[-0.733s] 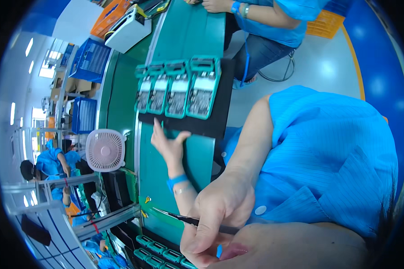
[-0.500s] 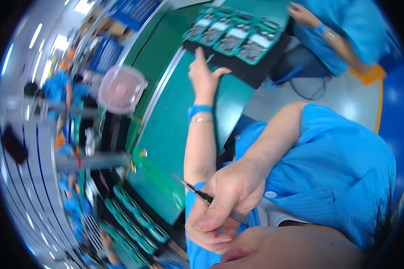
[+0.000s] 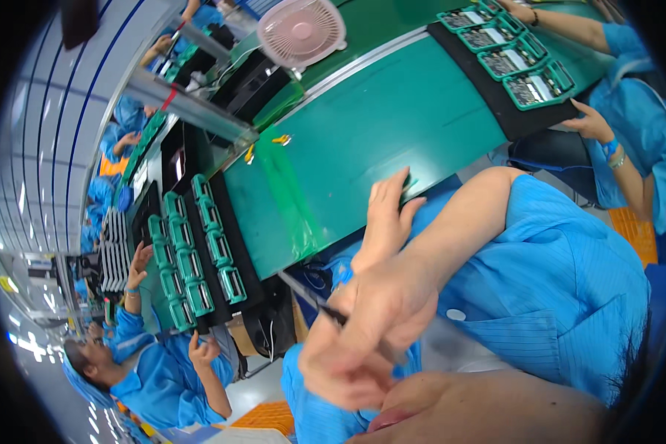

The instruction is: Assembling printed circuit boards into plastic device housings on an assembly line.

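Observation:
My left hand [image 3: 389, 211] is over the near edge of the green work mat [image 3: 362, 111], its thumb apart from the fingers. Something small and teal shows by its fingertips, too small to make out. Close to my chin, my right hand [image 3: 392, 307] is closed around a thin pointed tool [image 3: 314, 297] with a dark middle. Motion blurs this hand and the tool, so its exact kind is unclear. My right hand overlaps my left forearm in the view.
Teal trays of small parts [image 3: 529, 85] lie on a black mat [image 3: 488, 111] at the right, by a co-worker's hand [image 3: 592, 122]. More teal frames [image 3: 189, 270] stand in rows at left near another co-worker [image 3: 163, 370]. A pink fan [image 3: 302, 33] and green film [image 3: 292, 200] are on the bench.
My left hand has drawn back from beside the trays toward my body. The view has swung left, bringing the co-worker and frame rows there into sight. My right hand still holds the tool.

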`<state>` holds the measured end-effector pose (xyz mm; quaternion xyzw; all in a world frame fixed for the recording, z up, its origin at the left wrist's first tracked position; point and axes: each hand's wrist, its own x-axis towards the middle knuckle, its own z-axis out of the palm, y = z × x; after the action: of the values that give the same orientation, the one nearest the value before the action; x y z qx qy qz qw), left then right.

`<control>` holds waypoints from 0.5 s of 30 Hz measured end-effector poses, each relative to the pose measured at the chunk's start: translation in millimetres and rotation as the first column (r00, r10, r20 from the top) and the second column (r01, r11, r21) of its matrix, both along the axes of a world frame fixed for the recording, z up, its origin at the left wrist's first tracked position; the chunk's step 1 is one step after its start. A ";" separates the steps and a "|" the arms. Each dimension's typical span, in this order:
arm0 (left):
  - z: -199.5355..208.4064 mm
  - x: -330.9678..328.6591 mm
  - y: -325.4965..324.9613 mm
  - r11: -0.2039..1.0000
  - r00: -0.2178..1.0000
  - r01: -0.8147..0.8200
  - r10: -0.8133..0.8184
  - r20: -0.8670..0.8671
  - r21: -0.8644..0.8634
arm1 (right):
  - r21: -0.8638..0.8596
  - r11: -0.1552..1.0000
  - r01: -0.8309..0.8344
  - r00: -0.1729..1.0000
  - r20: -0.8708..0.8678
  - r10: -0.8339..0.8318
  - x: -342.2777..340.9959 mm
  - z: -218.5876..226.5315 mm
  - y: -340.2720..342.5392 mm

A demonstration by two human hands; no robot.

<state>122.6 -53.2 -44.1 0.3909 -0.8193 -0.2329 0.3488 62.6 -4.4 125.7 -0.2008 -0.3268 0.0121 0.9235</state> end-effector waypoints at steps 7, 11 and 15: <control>80.6 147.9 79.8 0.841 0.943 -0.148 0.279 -0.182 0.521 | -0.600 0.696 0.394 0.527 -0.472 -0.706 97.5 -65.2 -113.6; 92.9 253.2 146.6 0.825 0.661 -0.537 0.540 -0.521 0.173 | -0.762 0.526 0.376 0.145 -0.513 -0.846 165.5 -116.8 -163.7; 73.5 367.0 174.5 0.276 0.074 -0.931 0.784 -0.617 0.239 | -0.710 0.572 0.410 0.093 -0.591 -0.801 209.8 -137.9 -179.2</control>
<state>489.6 121.3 29.5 0.6514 -0.2704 -0.0041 0.7089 272.5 -183.6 -12.2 -0.4478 0.3371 -0.2162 0.7994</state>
